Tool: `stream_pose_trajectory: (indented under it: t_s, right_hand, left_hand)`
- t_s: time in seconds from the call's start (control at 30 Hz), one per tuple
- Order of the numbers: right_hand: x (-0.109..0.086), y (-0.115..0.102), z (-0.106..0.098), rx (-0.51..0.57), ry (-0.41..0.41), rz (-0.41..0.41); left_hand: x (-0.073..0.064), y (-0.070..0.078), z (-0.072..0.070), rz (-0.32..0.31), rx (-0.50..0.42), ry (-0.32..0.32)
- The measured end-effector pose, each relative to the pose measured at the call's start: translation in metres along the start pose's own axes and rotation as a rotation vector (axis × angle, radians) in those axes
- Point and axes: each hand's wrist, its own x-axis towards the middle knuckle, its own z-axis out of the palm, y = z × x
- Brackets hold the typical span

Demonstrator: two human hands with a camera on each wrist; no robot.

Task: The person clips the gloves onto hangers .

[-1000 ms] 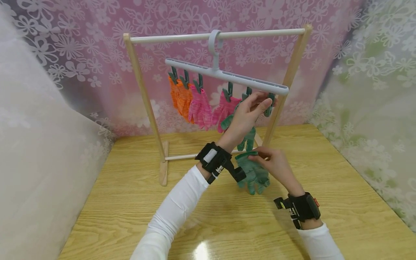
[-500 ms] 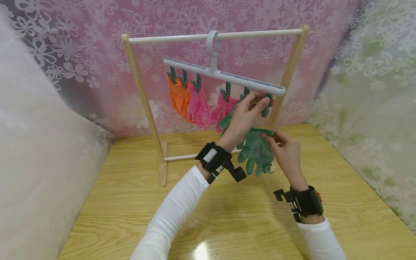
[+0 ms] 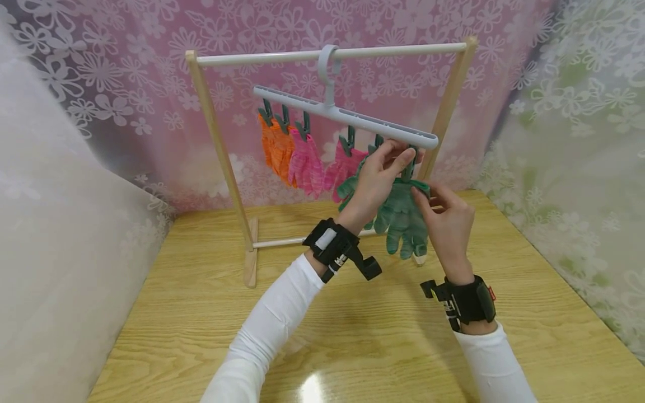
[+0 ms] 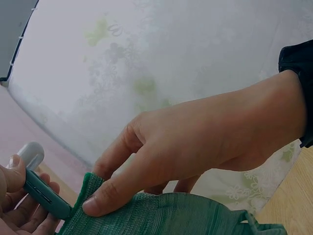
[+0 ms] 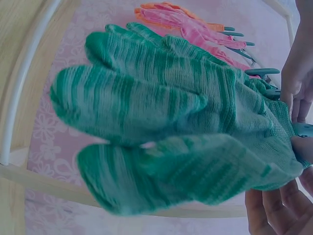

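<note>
My left hand (image 3: 375, 182) pinches the dark green clip (image 3: 410, 167) at the right end of the grey hanger (image 3: 347, 116), just below the bar. The cuff of a green knitted glove (image 3: 403, 215) is pinched by my right hand (image 3: 449, 224), its fingers hanging down. In the left wrist view the clip (image 4: 48, 195) meets the edge of the glove's cuff (image 4: 88, 196); whether its jaws grip the cuff I cannot tell. The glove (image 5: 156, 112) fills much of the right wrist view. Another green glove (image 3: 346, 190) hangs partly behind my left hand.
Orange gloves (image 3: 278, 146) and pink gloves (image 3: 307, 162) hang from clips further left. The hanger hooks over the white rail of a wooden-legged rack (image 3: 216, 140), which stands on a wood-grain table (image 3: 201, 319). Floral curtains surround the table.
My right hand has raised the green glove from below up to the end clip, its cuff now overlapping the clip's lower end. The left hand has stayed at that clip.
</note>
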Motion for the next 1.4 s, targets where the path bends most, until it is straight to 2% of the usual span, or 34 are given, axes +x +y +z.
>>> stream_pose_trajectory:
  t_s: [0.23,0.43,0.63,0.87,1.1,1.23,1.4]
  right_hand:
    - [0.003,-0.004,0.003,-0.031,0.048,-0.030]
    - [0.004,-0.008,0.005,-0.006,0.112,-0.058]
    - [0.008,-0.010,0.007,0.056,0.166,-0.083]
    - [0.010,-0.011,0.006,0.105,0.152,-0.046]
    - [0.010,-0.009,0.006,0.120,0.048,0.054]
    - [0.009,-0.002,0.006,0.127,0.053,0.082]
    - [0.008,0.006,0.007,0.128,0.071,0.111]
  left_hand:
    - [0.002,-0.001,0.002,0.016,-0.009,0.028]
    - [0.002,-0.003,0.003,0.018,0.002,0.054]
    - [0.002,-0.004,0.003,0.023,-0.004,0.034]
    - [0.000,-0.003,0.004,0.035,0.021,0.007]
    - [-0.002,-0.008,0.004,0.120,0.095,0.094]
    - [-0.004,-0.015,0.004,0.171,0.130,0.141]
    - [-0.008,-0.022,0.005,0.254,0.233,0.162]
